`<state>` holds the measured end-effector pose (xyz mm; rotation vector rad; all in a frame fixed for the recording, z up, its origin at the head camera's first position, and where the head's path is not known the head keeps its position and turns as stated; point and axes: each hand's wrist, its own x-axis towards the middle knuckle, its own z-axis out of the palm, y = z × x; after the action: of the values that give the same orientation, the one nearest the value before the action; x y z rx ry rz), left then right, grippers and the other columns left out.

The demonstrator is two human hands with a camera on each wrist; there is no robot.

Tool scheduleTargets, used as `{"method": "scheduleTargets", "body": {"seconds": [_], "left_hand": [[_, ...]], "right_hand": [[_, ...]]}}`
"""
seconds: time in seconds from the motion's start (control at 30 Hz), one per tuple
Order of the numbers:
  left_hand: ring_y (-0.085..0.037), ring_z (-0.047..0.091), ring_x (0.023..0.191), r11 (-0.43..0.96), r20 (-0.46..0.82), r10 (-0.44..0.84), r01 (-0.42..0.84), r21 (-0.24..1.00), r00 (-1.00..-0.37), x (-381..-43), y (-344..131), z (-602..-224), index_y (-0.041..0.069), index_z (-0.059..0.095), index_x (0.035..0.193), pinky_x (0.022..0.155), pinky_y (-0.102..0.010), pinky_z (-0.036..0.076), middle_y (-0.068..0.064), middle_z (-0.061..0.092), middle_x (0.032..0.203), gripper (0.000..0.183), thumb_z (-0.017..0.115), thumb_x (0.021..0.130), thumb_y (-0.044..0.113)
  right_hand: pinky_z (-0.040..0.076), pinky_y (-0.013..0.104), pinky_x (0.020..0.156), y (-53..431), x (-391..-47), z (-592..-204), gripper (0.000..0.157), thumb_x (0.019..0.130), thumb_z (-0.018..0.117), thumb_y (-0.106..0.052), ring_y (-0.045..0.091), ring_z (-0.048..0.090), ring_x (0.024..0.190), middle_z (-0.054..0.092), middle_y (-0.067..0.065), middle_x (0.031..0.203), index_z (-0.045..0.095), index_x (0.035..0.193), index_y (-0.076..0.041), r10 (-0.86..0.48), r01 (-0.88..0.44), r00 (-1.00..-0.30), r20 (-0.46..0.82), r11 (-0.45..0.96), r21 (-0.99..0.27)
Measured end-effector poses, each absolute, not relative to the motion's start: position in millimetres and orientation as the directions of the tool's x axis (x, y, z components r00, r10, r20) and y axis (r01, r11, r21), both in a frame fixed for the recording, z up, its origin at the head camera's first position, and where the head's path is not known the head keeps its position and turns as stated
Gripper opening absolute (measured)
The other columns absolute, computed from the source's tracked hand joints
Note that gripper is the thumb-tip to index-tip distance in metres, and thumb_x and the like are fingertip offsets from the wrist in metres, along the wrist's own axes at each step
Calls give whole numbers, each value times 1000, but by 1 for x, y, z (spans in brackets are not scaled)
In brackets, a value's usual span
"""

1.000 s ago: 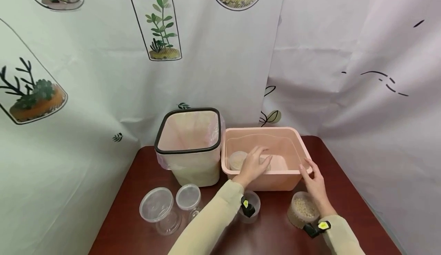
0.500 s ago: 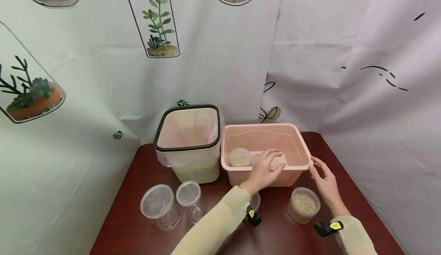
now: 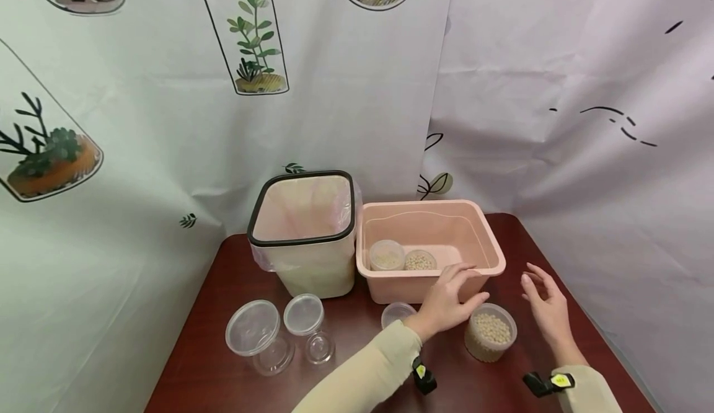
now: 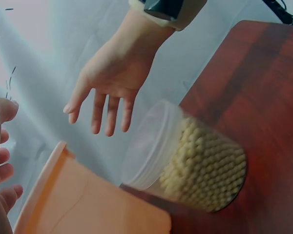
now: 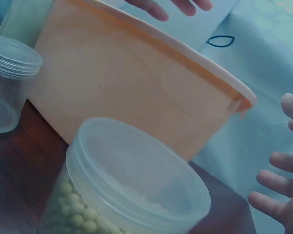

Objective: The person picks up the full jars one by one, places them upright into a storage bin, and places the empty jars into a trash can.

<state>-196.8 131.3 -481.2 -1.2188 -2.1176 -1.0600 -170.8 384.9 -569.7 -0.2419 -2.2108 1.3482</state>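
Observation:
A clear lidded jar (image 3: 489, 333) full of pale round beans or beads stands on the table between my two hands. My left hand (image 3: 449, 298) hovers in front of the pink tub (image 3: 424, 286), left of the jar, its fingers spread and holding nothing. To the jar's right, my right hand (image 3: 549, 307) is raised with loosely bent fingers and an empty palm. In the left wrist view, the jar (image 4: 200, 165) sits beside the tub, its frosted lid (image 4: 154, 146) on. Inside the tub are two smaller containers, a round one (image 3: 387, 255) and another with pale beads (image 3: 419, 260).
A bin (image 3: 315, 270) with a black rim and plastic liner stands left of the tub. Two clear lidded jars (image 3: 253, 329) (image 3: 304, 315) stand at the table's left. Another clear jar (image 3: 397, 315) is partly hidden by my left sleeve. A patterned cloth hangs behind.
My left hand has come out of the tub, moving right and toward me to the filled jar. My right hand has left the tub's rim and moved right.

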Motion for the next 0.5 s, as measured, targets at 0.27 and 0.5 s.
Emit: {"method": "scheduleTargets", "body": {"seconds": [0.27, 0.5], "left_hand": [[-14, 45, 120, 266, 666, 547, 859, 438, -508, -183, 142, -498, 9, 59, 115, 97, -16, 33, -6, 51, 127, 41, 71, 82, 28], [-9, 46, 118, 410, 608, 539, 812, 416, -584, -169, 148, -516, 15, 60, 114, 85, -11, 40, 0, 52, 125, 47, 74, 77, 41]], "right_hand": [[48, 12, 67, 409, -167, -597, 44, 93, 55, -33, -2, 56, 94, 56, -3, 115, 48, 136, -24, 470, -96, -815, 340, 469, -878], [47, 11, 66, 412, -155, -600, 44, 93, 56, -31, -3, 56, 93, 55, -6, 113, 49, 136, -21, 500, -70, -810, 306, 436, -897]]}}
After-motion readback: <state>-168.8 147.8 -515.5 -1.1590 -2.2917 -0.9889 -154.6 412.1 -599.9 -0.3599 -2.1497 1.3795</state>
